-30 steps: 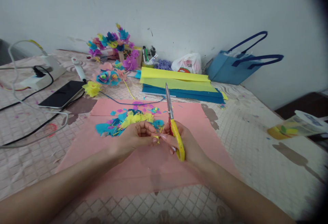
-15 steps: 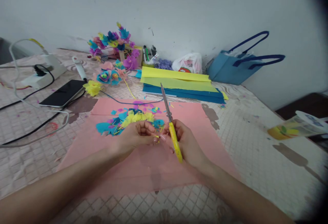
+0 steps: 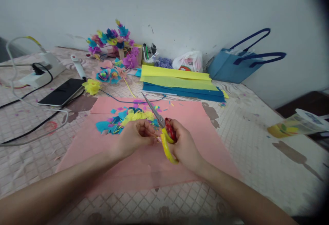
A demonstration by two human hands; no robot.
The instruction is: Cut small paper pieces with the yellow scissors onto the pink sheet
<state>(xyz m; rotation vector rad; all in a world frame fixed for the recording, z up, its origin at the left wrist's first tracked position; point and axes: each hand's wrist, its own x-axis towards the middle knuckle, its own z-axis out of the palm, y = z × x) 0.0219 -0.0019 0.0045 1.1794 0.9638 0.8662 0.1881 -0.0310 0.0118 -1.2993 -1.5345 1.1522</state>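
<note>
My right hand (image 3: 183, 142) grips yellow-and-red-handled scissors (image 3: 162, 127), whose closed blades point up and to the left over a heap of blue, yellow and pink paper scraps (image 3: 125, 119). My left hand (image 3: 135, 135) is curled shut beside it, fingertips pinched on something small that I cannot make out. Both hands hover over a pink paper sheet (image 3: 154, 163) spread on the table.
Folded yellow and blue sheets (image 3: 180, 82) lie behind the pink one. Paper flowers (image 3: 110, 43), a pen holder (image 3: 148, 55), a plastic bag (image 3: 189, 62) and a blue tote (image 3: 231, 67) line the wall. A phone (image 3: 61, 91), cables and a power strip (image 3: 41, 72) sit left.
The scissors have swung from near upright to pointing up-left, and my right hand has turned with them. My left hand has stayed in place.
</note>
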